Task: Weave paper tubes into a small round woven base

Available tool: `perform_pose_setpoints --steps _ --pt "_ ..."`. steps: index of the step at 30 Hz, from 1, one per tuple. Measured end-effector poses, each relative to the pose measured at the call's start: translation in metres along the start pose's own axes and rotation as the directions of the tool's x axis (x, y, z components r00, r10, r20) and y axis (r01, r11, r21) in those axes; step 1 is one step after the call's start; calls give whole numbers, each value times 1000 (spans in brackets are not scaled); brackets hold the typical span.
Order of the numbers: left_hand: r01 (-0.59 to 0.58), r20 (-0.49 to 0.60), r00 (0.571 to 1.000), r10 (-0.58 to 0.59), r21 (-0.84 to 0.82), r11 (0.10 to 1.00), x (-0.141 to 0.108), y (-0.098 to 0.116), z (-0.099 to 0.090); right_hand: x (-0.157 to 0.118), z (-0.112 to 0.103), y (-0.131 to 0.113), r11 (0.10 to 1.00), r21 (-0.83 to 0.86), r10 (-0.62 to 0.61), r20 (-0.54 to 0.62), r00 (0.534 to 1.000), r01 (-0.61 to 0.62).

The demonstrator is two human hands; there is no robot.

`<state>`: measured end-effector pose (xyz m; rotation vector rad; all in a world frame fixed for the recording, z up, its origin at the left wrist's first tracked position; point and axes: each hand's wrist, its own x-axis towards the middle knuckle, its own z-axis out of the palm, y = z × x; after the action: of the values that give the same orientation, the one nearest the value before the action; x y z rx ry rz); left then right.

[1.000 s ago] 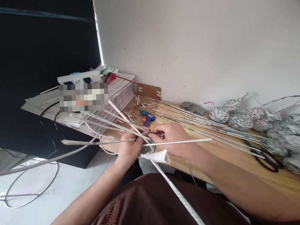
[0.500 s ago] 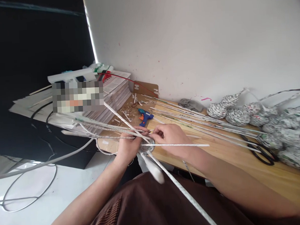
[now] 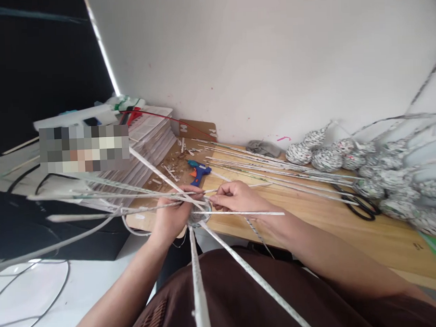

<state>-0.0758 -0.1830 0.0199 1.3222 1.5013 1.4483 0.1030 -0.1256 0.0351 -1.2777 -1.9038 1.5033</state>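
A small round woven piece of rolled-paper tubes is held over the table's front edge, just above my lap. Its long white spokes fan out to the left, to the right and down toward me. My left hand grips the woven piece from the left side, fingers closed round the base of several spokes. On the other side, my right hand pinches a thin paper tube close to the rim, thumb against forefinger. The fingers partly hide the weave where the two hands meet.
Behind my hands a blue glue gun lies among paper scraps. Loose paper tubes cross the wooden table toward black-handled scissors. Bulbous woven paper pieces crowd the right. A paper stack stands at the left.
The view has shifted, so everything sits further left. One spoke that was blurred near my lap now points straight down toward me. Both hands keep their hold on the woven piece.
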Motion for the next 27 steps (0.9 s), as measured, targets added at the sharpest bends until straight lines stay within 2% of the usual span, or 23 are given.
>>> perform_pose_setpoints --steps 3,5,7,10,12,14,16,17,20,22,23,25,27 --pt "-39 -8 999 39 53 998 2 -7 -3 -2 -1 2 1000 1 -5 42 999 5" --pt "-52 46 998 48 95 994 4 -11 -3 -3 0 5 998 -43 -47 12 999 47" --pt "-63 29 998 60 126 990 5 -11 -3 -3 2 10 998 -31 -59 1 998 59" --pt "-82 23 997 79 142 987 7 -7 -5 -10 0 18 998 62 16 111 994 -23" --pt "-40 16 999 37 208 977 10 -6 -9 -21 -11 20 998 10 58 159 986 -60" --pt "-14 -136 990 49 248 969 16 -9 -15 -40 -33 21 982 -190 28 126 992 -3" --pt "41 -258 966 26 249 968 24 -16 -22 -62 -63 20 864 -497 -67 45 997 81" --pt "78 -293 956 -3 244 967 27 -20 -24 -73 -80 18 797 -599 -90 9 996 77" --pt "125 -315 947 -59 193 973 31 -29 -27 -102 -129 10 595 -799 -152 -215 965 -84" --pt "99 -296 955 -25 238 966 29 -31 -25 -113 -153 4 405 -876 -235 -375 897 -260" --pt "84 -278 961 -7 268 960 27 -31 -24 -115 -161 2 318 -894 -321 -416 851 -316" --pt "71 -230 973 4 313 947 23 -31 -23 -112 -173 1 206 -903 -469 -428 772 -376" --pt "46 -178 984 16 340 939 20 -31 -24 -103 -179 5 155 -914 -543 -397 740 -376"
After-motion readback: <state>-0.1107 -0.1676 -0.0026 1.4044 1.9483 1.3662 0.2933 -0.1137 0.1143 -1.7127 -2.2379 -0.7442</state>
